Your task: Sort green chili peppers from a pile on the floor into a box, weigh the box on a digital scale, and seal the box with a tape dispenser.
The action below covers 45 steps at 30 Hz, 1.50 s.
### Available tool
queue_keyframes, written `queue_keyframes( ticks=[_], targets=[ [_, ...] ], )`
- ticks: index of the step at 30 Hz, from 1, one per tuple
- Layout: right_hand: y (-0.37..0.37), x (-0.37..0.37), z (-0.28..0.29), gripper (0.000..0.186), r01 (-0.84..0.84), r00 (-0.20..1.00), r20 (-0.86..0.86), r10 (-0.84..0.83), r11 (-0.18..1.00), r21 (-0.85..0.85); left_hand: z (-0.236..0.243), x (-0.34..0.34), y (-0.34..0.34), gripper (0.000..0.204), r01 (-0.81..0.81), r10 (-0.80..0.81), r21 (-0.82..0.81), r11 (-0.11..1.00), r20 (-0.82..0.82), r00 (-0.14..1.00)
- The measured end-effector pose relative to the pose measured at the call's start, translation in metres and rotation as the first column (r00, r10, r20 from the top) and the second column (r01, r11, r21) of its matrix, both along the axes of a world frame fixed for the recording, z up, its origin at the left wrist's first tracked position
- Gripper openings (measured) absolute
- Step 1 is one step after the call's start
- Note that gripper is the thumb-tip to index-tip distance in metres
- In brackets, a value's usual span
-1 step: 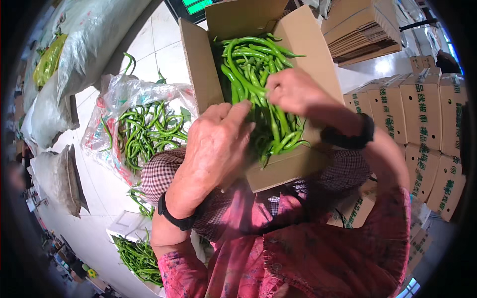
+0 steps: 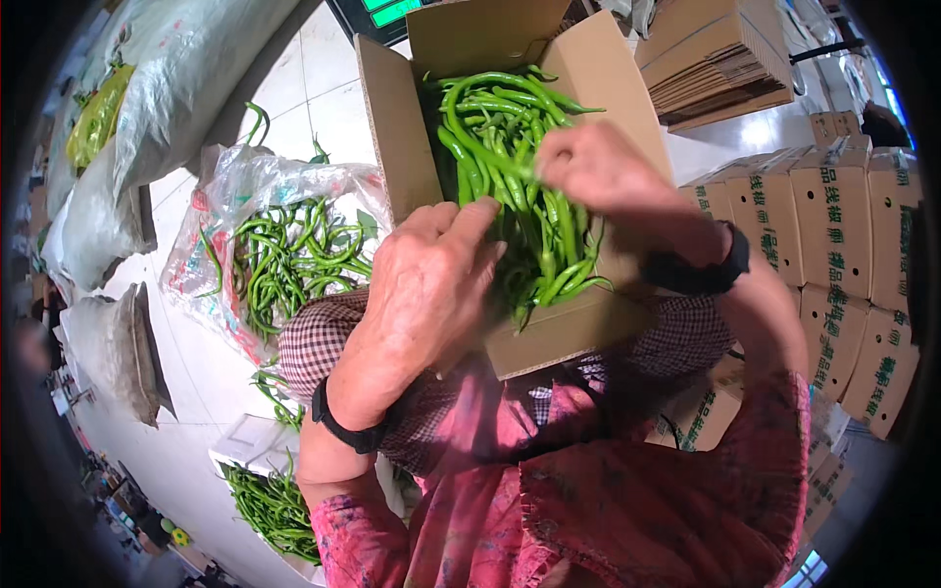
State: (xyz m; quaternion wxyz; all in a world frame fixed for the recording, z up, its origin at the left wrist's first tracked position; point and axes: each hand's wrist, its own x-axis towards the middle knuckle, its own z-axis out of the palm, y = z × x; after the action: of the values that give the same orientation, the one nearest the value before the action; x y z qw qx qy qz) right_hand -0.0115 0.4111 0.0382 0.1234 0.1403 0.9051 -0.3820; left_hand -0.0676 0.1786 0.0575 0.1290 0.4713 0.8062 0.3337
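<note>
"Green peppers [image 2: 515,147], long, main lot: heaped in your carton [image 2: 559,338], curving crosswise by its far edge, running lengthwise toward its near edge."

"Condition of your carton?"

"Brown cardboard, well stocked by judgement; some peppers lie side by side, others cross. Outstanding: the flaps in view stand open, none folded over the heap."

"Your grip, entered separately?"

"Left hand [image 2: 417,269]: at the near half of the carton's left edge, fingers bent inward over the peppers; fingertips partly hidden, so whether they clamp anything cannot be told. Right hand [image 2: 598,171]: inside the right edge, fingers drawn together at the end of one long pepper [image 2: 474,149]; your hand is blurred, so a firm pinch cannot be confirmed."

"Stock left outside your carton?"

"Two lots. One: loose peppers [image 2: 284,260], tangled, on clear plastic [image 2: 196,265] beyond the left edge. Two: a further heap [image 2: 274,505] in a white box [image 2: 255,441], well apart from the near-left corner. Neither of your hands touches either lot."

"Remaining pieces around you?"

"Flat-folded cartons [image 2: 720,59], bundled, beyond the far-right corner. Printed cartons [image 2: 833,225], stacked, off the right edge. Green-lit display [image 2: 392,12], just past the far-left corner, cut off by the view."

"Progress, for your record?"

"Judged well advanced for this carton, with its closing not yet done; peppers outside remain unboxed or in the white box."
</note>
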Motion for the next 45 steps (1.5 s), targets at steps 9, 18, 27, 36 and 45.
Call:
queue_keyframes(
  ticks=[9,18,27,36,45],
  targets=[
    [0.02,-0.014,-0.048,0.029,-0.039,0.977,-0.168,0.133,0.883,0.468,-0.004,0.005,0.012,0.026,0.034,-0.036,0.042,0.999,0.038,0.999],
    [0.012,-0.038,-0.073,0.018,-0.247,0.898,-0.212,0.387,0.839,0.485,0.0,0.002,0.01,0.031,0.077,-0.076,-0.024,0.997,0.025,0.997],
    [0.014,-0.05,-0.081,0.015,-0.346,0.886,-0.078,0.458,0.763,0.545,0.002,0.002,0.007,0.029,0.109,-0.109,-0.042,0.993,-0.004,0.994],
    [0.021,-0.04,-0.042,0.021,-0.185,0.942,-0.171,0.288,0.873,0.452,0.015,-0.015,-0.008,0.03,-0.07,0.06,0.061,0.996,0.145,0.988],
    [0.023,-0.003,-0.061,0.081,-0.291,0.942,0.047,0.333,0.739,0.608,0.056,-0.079,0.019,0.033,-0.094,0.092,0.07,0.993,0.031,0.995]
  ],
)
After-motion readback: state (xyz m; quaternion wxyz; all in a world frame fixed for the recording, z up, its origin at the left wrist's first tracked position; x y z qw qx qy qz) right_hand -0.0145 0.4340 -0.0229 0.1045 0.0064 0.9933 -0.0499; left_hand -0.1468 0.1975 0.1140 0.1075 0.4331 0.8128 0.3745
